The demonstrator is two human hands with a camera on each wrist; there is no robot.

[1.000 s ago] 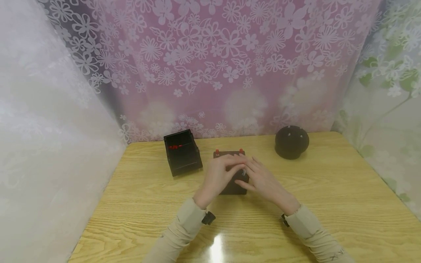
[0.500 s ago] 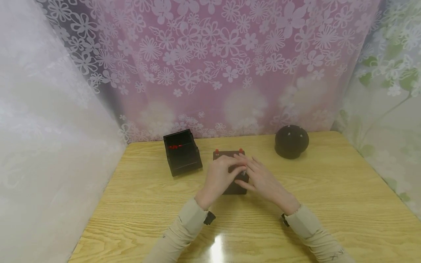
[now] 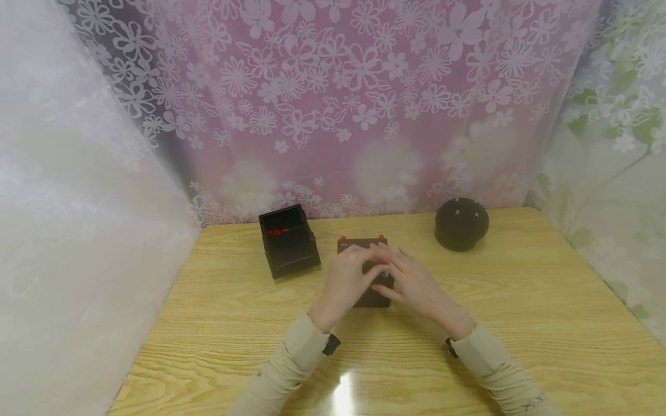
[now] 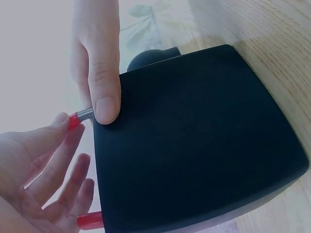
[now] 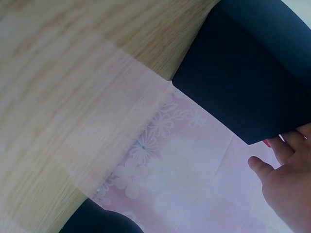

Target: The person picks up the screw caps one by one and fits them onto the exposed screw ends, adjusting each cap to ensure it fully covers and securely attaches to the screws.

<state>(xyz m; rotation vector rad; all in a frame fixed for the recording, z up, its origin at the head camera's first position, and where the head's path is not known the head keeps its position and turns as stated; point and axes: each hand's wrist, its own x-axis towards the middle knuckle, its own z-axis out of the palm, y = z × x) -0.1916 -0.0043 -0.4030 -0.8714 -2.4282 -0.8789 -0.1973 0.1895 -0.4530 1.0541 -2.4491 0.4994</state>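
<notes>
Step in hand, my read: working the red-capped bolt (image 4: 74,120) at one top corner of the black box (image 4: 194,145); threads show between cap and box edge. Can't tell if it's going in or out.

Left hand (image 3: 344,280): arches over the box from above, grip closed, thumb and index pinching the red cap; other fingers bent loosely, clear of it. Right hand (image 3: 418,283): comes in from the right, fingers extended, grip not clenched, thumb flat on the box's near side just beside the bolt. Looks like bracing.

Box appears to sit mid-tabletop (image 3: 494,289), between the black tray (image 3: 293,266) with red pieces (image 3: 277,232) and the round black container (image 3: 460,225).

Next move likely calls for a small finger twist, bolt kept in line with its hole, box held still. Risk: cap slipping or thread tilting.
</notes>
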